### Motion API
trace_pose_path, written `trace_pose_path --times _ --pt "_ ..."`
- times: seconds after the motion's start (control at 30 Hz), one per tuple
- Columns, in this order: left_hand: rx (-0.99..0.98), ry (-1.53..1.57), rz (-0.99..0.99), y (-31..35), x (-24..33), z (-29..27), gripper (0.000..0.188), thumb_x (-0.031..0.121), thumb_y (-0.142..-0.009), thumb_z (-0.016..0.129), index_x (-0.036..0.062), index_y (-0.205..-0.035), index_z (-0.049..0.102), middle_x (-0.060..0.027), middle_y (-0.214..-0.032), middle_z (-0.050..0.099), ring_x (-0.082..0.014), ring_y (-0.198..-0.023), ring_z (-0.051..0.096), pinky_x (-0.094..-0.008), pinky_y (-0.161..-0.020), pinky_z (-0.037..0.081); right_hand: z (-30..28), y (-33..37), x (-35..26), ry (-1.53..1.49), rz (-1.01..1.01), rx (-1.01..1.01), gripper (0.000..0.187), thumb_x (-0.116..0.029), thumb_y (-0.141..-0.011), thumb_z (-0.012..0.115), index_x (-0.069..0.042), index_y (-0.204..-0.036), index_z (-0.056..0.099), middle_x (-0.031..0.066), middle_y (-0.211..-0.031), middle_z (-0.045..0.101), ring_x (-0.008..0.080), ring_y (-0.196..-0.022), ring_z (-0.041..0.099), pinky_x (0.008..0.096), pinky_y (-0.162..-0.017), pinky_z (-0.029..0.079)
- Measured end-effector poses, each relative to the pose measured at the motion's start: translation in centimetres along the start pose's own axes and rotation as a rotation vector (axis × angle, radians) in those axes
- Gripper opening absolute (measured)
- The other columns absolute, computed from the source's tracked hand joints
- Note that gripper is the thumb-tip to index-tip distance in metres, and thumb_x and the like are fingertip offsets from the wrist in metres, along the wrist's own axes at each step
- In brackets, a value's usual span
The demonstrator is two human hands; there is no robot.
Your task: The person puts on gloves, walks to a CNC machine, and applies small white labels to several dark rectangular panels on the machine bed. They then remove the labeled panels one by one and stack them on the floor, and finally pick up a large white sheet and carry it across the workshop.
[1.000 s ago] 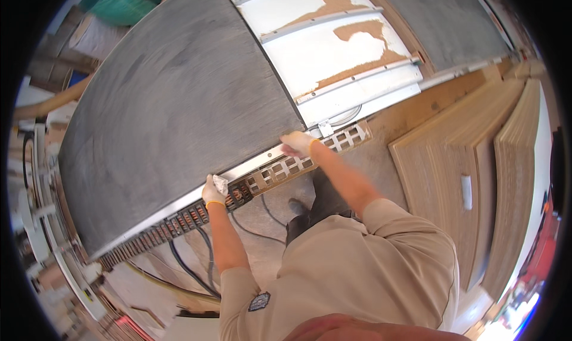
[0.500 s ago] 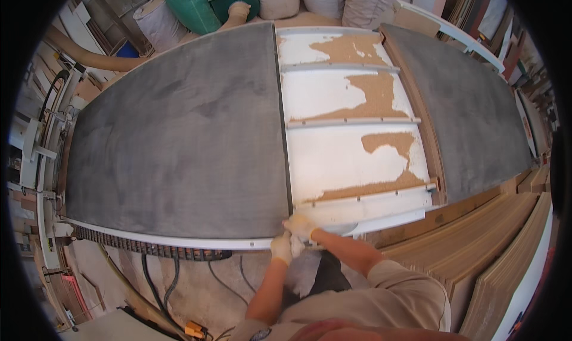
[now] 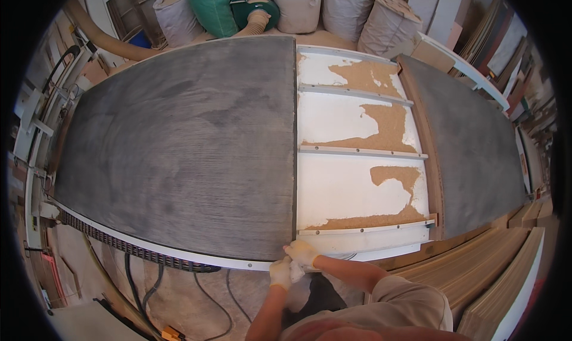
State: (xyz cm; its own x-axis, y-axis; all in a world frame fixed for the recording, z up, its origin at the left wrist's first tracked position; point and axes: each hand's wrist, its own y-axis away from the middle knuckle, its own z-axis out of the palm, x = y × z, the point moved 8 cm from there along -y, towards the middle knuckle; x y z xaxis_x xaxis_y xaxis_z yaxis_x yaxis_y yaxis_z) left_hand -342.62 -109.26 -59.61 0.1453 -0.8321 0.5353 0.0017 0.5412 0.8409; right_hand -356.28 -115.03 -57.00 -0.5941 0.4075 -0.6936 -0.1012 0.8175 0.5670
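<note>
Both of my hands wear pale gloves and meet at the near right corner of a large dark grey panel (image 3: pixel 179 156) lying on the table. My left hand (image 3: pixel 280 273) is closed just off the table's front edge, beside a small crumpled whitish piece (image 3: pixel 296 272); its material is unclear. Bent over that corner, my right hand (image 3: pixel 302 253) has its fingers pinched together at the panel's edge. What lies inside either grip is hidden. Right of the panel runs the table's white bed (image 3: pixel 351 189), crossed by several metal rails and patched with sawdust.
A second dark grey section (image 3: pixel 476 144) lies beyond a brown strip on the right. Stacked boards (image 3: pixel 459 275) stand at the lower right. A cable chain (image 3: pixel 137 253) follows the front edge, with cables below. Filled sacks (image 3: pixel 298 7) and a ribbed hose (image 3: pixel 257 23) line the back.
The view has shifted, so the table and my hands sit lower in the picture. Both hands stay together at the panel's corner.
</note>
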Motion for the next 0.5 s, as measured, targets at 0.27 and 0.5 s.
trace_pose_path --times 0.27,0.5 --pt "-0.344 0.114 -0.003 2.4 2.4 -4.8 0.023 0.021 -0.099 0.071 -0.0014 -0.102 0.075 -0.0058 -0.085 0.073 -0.0164 -0.069 0.069 -0.0334 -0.061 0.055 -1.9 2.5 -4.3 0.495 -0.027 0.04 0.059 -0.05 -0.102 0.052 0.001 -0.087 0.076 0.0256 -0.094 0.076 0.0433 -0.093 0.072 0.0534 -0.087 0.054" --pt "0.048 0.51 0.397 10.7 6.3 -28.7 0.026 0.024 -0.101 0.062 0.0031 -0.093 0.075 -0.0079 -0.086 0.073 -0.0162 -0.068 0.067 -0.0327 -0.061 0.054 23.8 9.2 -16.3 -0.788 0.256 -0.587 0.055 -0.026 -0.106 0.059 -0.011 -0.155 0.042 0.0074 -0.143 0.058 0.0266 -0.105 0.069 0.048 -0.084 0.061"
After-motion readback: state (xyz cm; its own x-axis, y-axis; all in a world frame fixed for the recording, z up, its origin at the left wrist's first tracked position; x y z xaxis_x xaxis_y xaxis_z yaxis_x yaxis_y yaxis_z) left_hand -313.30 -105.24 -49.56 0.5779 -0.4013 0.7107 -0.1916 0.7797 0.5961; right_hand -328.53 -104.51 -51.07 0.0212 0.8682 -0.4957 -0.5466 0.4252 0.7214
